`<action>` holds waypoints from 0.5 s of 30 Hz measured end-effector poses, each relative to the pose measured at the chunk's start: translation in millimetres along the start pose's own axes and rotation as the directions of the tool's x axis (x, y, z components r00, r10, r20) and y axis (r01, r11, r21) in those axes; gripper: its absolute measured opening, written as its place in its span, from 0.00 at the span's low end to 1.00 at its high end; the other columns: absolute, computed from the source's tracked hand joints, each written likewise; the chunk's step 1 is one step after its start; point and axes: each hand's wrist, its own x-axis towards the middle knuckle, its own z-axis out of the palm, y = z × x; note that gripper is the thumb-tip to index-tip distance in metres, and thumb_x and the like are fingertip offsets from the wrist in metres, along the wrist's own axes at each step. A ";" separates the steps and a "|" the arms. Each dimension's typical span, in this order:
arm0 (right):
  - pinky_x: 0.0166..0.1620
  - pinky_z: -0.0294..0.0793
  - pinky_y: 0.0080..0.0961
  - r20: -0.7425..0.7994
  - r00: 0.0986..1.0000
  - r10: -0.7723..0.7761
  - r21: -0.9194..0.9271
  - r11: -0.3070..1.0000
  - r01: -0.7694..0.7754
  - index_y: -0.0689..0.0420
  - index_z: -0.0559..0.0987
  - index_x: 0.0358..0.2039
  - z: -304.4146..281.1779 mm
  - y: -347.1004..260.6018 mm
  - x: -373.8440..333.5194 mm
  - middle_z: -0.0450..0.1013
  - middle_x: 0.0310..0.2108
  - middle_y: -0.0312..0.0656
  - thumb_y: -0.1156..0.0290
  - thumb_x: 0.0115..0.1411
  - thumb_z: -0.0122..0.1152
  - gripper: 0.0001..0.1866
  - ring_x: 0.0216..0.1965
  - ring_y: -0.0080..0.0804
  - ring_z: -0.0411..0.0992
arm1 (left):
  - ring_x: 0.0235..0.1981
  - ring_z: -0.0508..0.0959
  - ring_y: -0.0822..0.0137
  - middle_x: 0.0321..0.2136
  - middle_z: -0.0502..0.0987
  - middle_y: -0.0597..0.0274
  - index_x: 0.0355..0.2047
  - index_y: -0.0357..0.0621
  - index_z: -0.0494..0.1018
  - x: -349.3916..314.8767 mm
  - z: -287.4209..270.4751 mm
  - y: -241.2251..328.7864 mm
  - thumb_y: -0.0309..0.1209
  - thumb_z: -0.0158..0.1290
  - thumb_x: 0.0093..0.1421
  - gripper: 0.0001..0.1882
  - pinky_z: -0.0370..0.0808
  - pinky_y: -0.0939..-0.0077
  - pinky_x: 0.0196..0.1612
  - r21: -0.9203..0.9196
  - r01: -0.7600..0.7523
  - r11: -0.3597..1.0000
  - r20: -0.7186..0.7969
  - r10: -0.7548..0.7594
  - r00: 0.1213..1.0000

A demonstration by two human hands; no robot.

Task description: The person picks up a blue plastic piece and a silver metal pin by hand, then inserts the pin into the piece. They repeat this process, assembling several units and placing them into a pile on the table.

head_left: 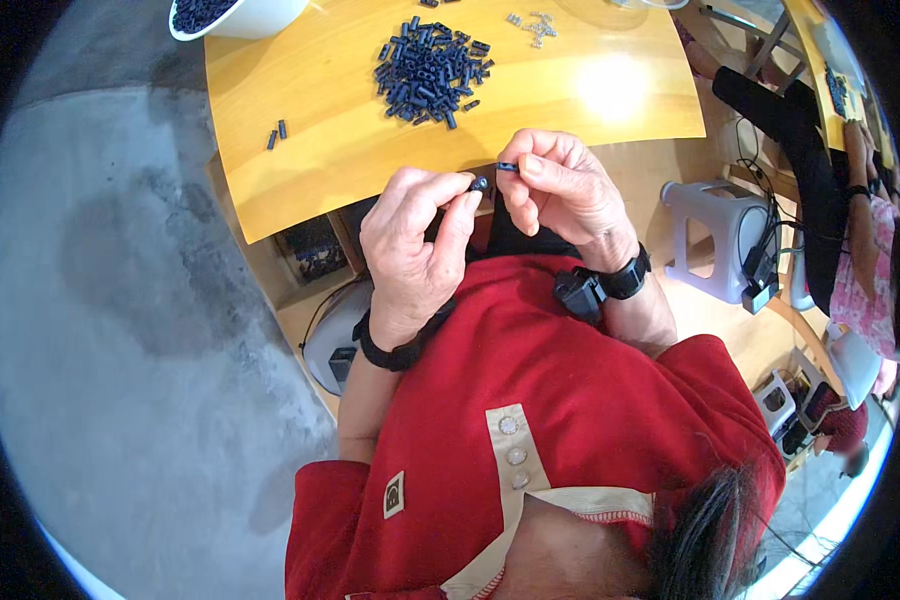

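Just off the table's near edge, my left hand pinches a small dark cylindrical plastic piece between thumb and fingertips. Close beside it on the right, my right hand grips a small dark blue piece between thumb and index finger. A narrow gap separates the two pieces. Beyond my hands, a heap of small dark plastic pieces lies on the yellow wooden table. Two loose dark pieces rest apart to the left. Several small silvery metal parts lie at the back right.
A white bowl of dark bits stands at the table's far left corner. Right of me are a white plastic stool and hanging black cables. Another person's arm reaches to a neighbouring table at far right.
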 end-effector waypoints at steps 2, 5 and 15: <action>0.25 0.72 0.17 0.030 0.999 0.024 -0.001 1.000 -0.024 0.61 0.77 0.37 -1.5 -0.1 0.3 0.76 0.26 0.38 0.67 0.65 0.58 0.10 0.21 0.23 0.73 | 0.29 0.75 0.68 0.28 0.76 0.59 0.34 0.35 0.77 0.5 0.4 -0.7 0.17 0.59 0.53 0.07 0.72 0.78 0.34 0.010 -0.007 1.000 0.003 0.007 1.000; 0.23 0.69 0.16 0.036 0.999 0.039 -0.042 0.998 -0.038 0.61 0.77 0.36 -1.4 -0.4 0.0 0.75 0.24 0.38 0.65 0.65 0.58 0.11 0.20 0.23 0.71 | 0.28 0.75 0.67 0.28 0.76 0.59 0.34 0.36 0.77 1.0 -0.7 0.8 0.17 0.59 0.53 0.07 0.71 0.77 0.34 0.028 -0.021 0.999 0.011 0.021 1.000; 0.30 0.78 0.19 -0.061 0.998 -0.017 -0.395 0.918 -0.008 0.63 0.77 0.36 19.1 -19.4 -5.5 0.76 0.26 0.39 0.73 0.64 0.60 0.06 0.24 0.22 0.75 | 0.28 0.76 0.65 0.27 0.76 0.58 0.34 0.36 0.77 1.7 -2.8 1.6 0.17 0.59 0.53 0.07 0.72 0.76 0.33 0.044 -0.058 0.997 0.011 0.058 0.998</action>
